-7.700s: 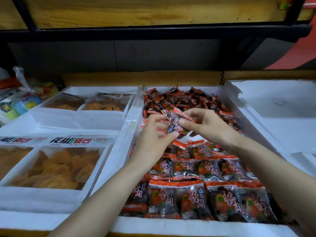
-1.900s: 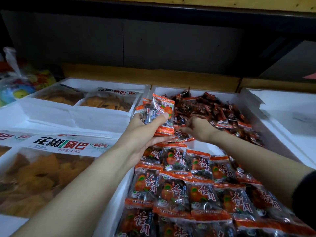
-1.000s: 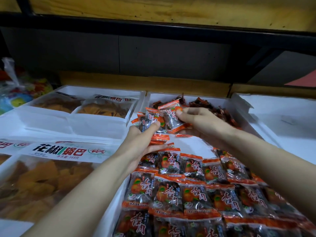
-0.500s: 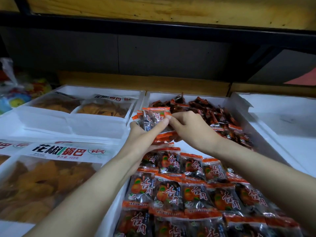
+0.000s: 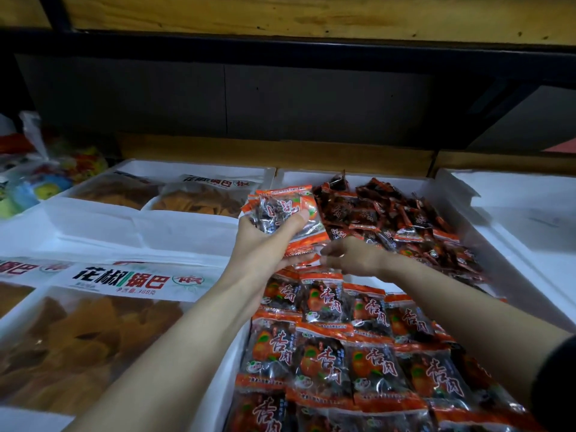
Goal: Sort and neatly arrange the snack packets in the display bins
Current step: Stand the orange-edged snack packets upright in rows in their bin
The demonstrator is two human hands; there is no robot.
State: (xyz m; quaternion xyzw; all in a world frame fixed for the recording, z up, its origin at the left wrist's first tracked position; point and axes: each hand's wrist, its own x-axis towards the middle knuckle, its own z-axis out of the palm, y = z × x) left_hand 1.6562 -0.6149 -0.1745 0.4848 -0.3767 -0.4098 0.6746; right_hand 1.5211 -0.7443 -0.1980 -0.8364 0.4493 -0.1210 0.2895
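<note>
Above bin rim [image 5: 232, 366], left hand [image 5: 265, 244] grips packets [image 5: 282, 210]

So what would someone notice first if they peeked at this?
Probably the left hand in the middle, holding up a bunch of orange packets. Below it, neat rows of the same packets fill the near part of the white bin, and a messy pile sits at the back. On the left there are golden crisps in clear trays.
</note>
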